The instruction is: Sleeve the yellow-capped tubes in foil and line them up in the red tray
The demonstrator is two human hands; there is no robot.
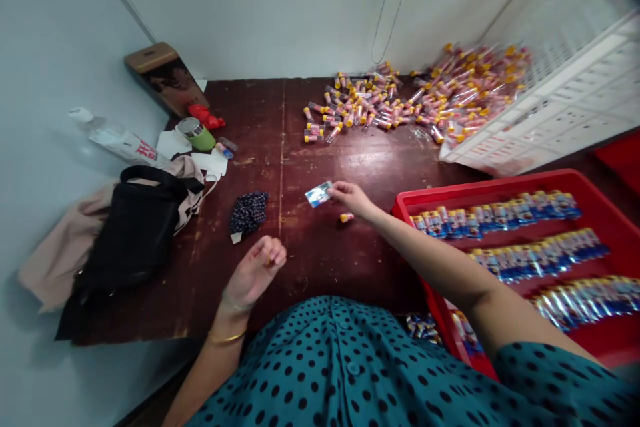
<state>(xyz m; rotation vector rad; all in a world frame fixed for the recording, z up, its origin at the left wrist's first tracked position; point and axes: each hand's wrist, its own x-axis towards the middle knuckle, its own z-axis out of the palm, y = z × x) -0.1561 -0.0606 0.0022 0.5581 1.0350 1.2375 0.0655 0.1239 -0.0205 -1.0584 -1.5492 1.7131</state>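
My right hand (353, 198) reaches over the dark wooden table (300, 260) and pinches a small shiny blue-and-silver wrapper (319, 194) by its edge. A single small tube with a yellow cap (347, 217) lies on the table just under that hand. My left hand (257, 271) hovers near the table's front with its fingers curled; whether it holds anything I cannot tell. A red tray (505, 185) at my right holds rows of wrapped blue packets (495, 213).
Several yellow-capped tubes (400, 97) lie piled at the back, spilling from a tipped white crate (550, 100). At the left sit a black bag (135, 227), a dark patterned cloth (249, 211), a green cup (196, 134) and a plastic bottle (117, 140). A few wrappers (423, 327) lie by the tray.
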